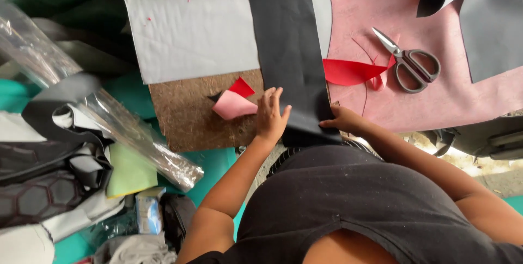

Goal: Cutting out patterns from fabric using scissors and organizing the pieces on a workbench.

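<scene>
Two hands: both are down on the long black strip of fabric (289, 51) that runs up the middle of the desk.
Left hand (271, 116): flat, fingers spread and pressing near the strip's left edge, low down; nothing is clasped in its grip.
Right hand (340, 119): fingertips pinch the strip's lower right edge, a light closed grip on the cloth itself.
Black strip: lies over a pale grey sheet of leatherette (188, 21) and a rough brown fibre board (188, 117), its near end at the person's body.
Scraps: a small pink piece of material (234, 106) and a red triangle of the same stuff (241, 86) sit on the brown board, just beside the left hand.
Right side: grey-handled steel scissors (409, 62) rest shut on a large pink sheet (436, 100), well apart from both hands, with a curled red offcut (351, 71) between them and the strip.
Left side: a clear plastic roll (109, 117) slants over a heap of dark and grey cloth.
Risk: I'd say the strip could skew or wrinkle if one hand pulls harder than the other, since the smooth grey sheet beneath looks slippery.
Risk two: a sweep of the left hand could knock the loose pink scrap off the board's edge.
</scene>
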